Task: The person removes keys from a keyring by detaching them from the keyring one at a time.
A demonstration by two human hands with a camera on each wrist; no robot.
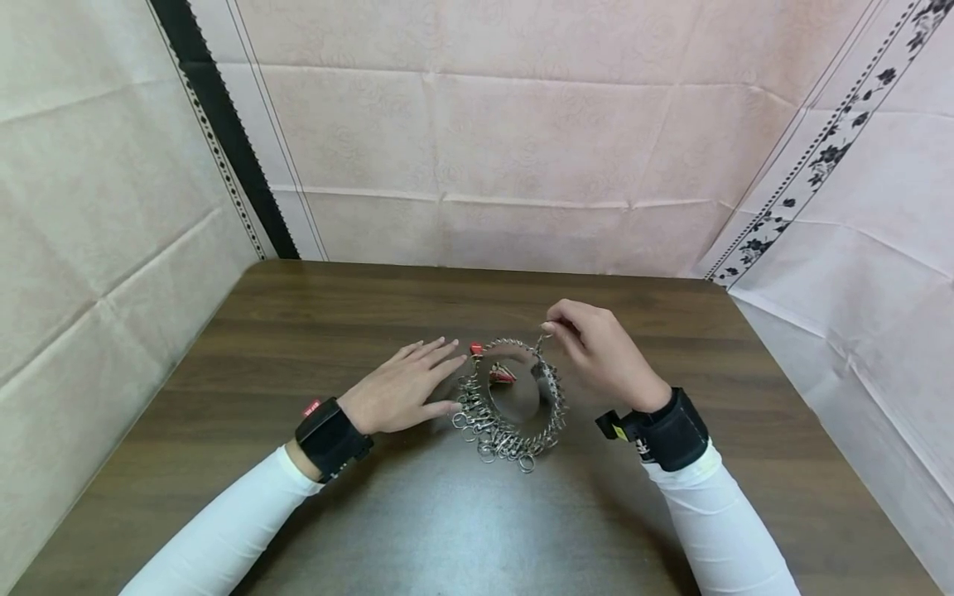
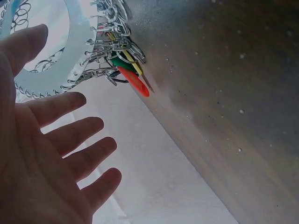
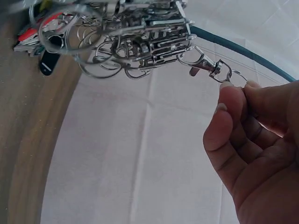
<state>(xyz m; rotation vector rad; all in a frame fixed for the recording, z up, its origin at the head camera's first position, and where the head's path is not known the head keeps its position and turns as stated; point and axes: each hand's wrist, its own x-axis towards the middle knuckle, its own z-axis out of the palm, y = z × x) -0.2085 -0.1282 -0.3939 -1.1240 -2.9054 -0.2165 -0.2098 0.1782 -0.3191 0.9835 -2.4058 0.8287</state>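
Note:
A round metal rack, its flat ring [image 2: 81, 28] having a wide hole in the middle, stands on the table with many silver swivel clasps [image 3: 161, 35] and key rings [image 1: 495, 439] hung round its edge. At its far right side my right hand [image 1: 607, 352] pinches a small split ring [image 3: 239, 75] between thumb and forefinger. That ring joins a swivel clasp [image 3: 212, 67] whose other end reaches to the rack's edge. My left hand [image 1: 402, 385] is spread flat, fingers straight, at the rack's left side. Whether its thumb touches the hanging rings I cannot tell.
Red-orange [image 2: 134, 81] and green [image 2: 122, 63] pieces hang or lie near the rack. A red and metal item [image 1: 502, 375] shows through its hole. The brown wooden table [image 1: 358, 521] is bordered by pale cloth [image 1: 522, 141] at the back and sides.

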